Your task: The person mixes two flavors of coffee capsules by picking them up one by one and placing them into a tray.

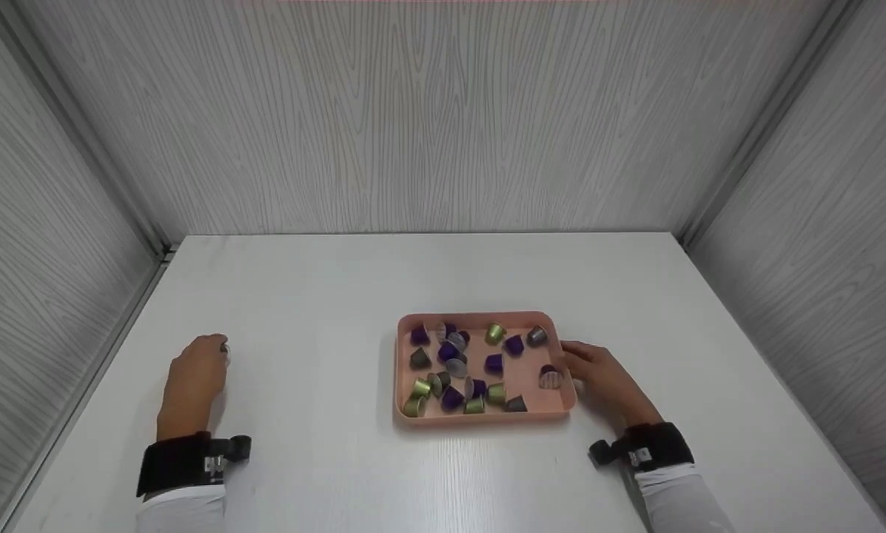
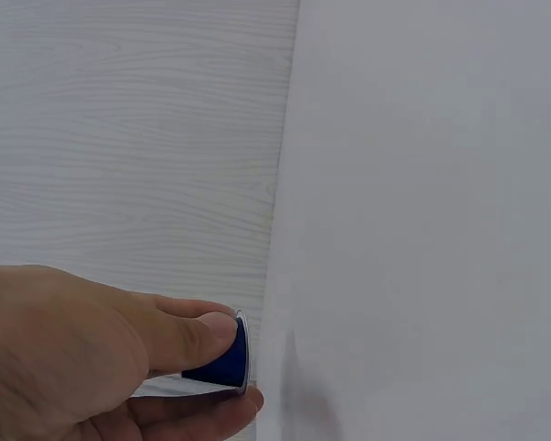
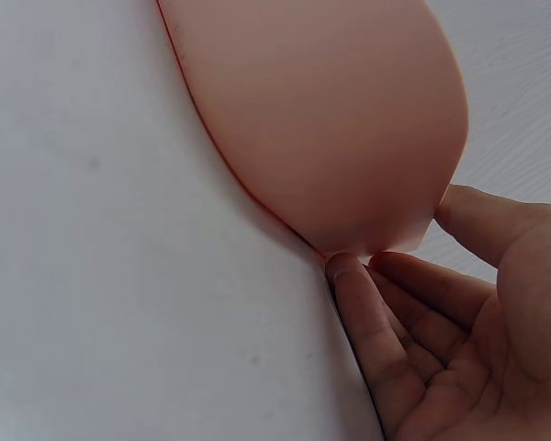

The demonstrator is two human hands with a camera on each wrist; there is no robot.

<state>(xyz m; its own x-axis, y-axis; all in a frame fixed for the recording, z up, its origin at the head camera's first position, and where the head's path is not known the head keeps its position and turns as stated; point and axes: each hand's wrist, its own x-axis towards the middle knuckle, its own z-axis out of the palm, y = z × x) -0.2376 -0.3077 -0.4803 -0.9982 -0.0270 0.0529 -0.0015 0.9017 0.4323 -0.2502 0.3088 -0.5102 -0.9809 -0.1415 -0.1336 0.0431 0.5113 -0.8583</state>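
Observation:
My left hand (image 1: 197,374) is over the left side of the table, pinching a dark blue coffee capsule (image 2: 222,366) between thumb and fingers. The capsule's silvery rim faces away from the palm in the left wrist view. A pink rectangular tray (image 1: 528,417) lies right of the table's middle. Several coffee capsules (image 1: 494,363) in purple, green and grey are scattered in it, more crowded at its left. At the tray's right side, my right hand (image 1: 607,377) holds the wall, thumb at the rim and fingertips low by the base in the right wrist view.
The white table (image 1: 302,296) carries the tray. Grey wood-grain panels stand at the back (image 1: 420,118), left (image 1: 43,185) and right (image 1: 820,222). Each wrist wears a black strap (image 1: 180,465) with a small camera.

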